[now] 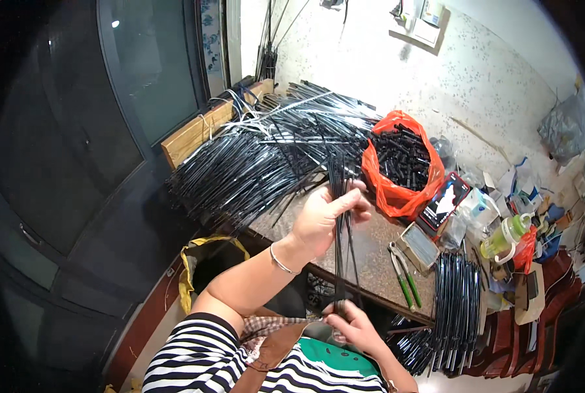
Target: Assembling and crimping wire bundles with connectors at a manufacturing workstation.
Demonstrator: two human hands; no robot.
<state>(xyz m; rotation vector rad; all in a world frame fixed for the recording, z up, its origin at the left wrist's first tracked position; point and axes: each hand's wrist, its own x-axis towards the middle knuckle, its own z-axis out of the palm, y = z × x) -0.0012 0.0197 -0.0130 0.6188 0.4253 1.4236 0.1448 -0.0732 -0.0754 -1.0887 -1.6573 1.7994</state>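
Observation:
My left hand (328,213), with a bracelet on the wrist, is closed round the middle of an upright bundle of thin black metal rods (342,252) that look like umbrella ribs. Lower down, close to my body, my right hand (358,331) is closed at the bottom end of the same bundle; its fingertips are partly hidden. Behind my left hand, a big heap of similar dark rods (240,173) spreads over the table (377,281). To the right of it an orange-red plastic bag (397,203) stands open, full of small black plastic parts (404,157).
Green-handled pliers (404,278) lie beside a small box (418,245). A lit phone (444,202), a green bottle (505,236) and clutter crowd the right side. More rods (456,308) overhang the near edge. A wooden board (201,134) borders the heap; a yellow-rimmed bag (186,278) stands below.

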